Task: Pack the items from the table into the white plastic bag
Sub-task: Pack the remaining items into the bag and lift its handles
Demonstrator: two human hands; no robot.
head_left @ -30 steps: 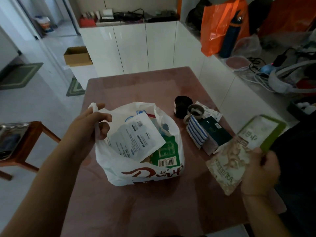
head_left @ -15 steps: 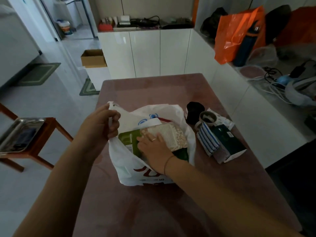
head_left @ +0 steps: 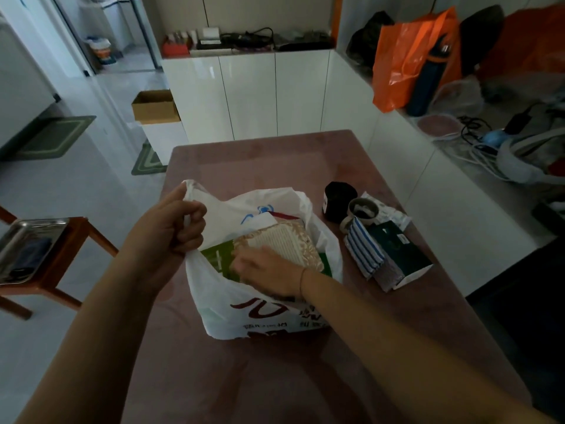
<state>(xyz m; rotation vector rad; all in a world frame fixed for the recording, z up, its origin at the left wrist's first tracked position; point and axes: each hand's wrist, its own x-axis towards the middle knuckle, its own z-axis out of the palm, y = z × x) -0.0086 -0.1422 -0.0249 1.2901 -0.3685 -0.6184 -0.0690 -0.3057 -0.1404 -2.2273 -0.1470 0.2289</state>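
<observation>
The white plastic bag (head_left: 220, 304) with red print stands in the middle of the pink table (head_left: 260, 160). My left hand (head_left: 166, 237) grips the bag's left handle and holds it up. My right hand (head_left: 269, 270) is inside the bag's mouth, resting on a beige packet (head_left: 287, 243) and a green packet (head_left: 217, 257); whether it still grips them I cannot tell. To the right of the bag lie a black roll (head_left: 339, 201), a mug (head_left: 362, 211), a blue-striped pouch (head_left: 365, 250), a dark green box (head_left: 397, 250) and a pale printed packet (head_left: 393, 214).
White cabinets (head_left: 275, 93) stand behind the table and along the right. An orange bag (head_left: 403, 56), a dark bottle (head_left: 428, 78) and cables crowd the right counter. A wooden stool with a metal tray (head_left: 27, 243) is on the left. A cardboard box (head_left: 156, 105) sits on the floor.
My right hand carried the beige and green packets from the table's right side into the bag and now presses on them. My left hand keeps the handle raised.
</observation>
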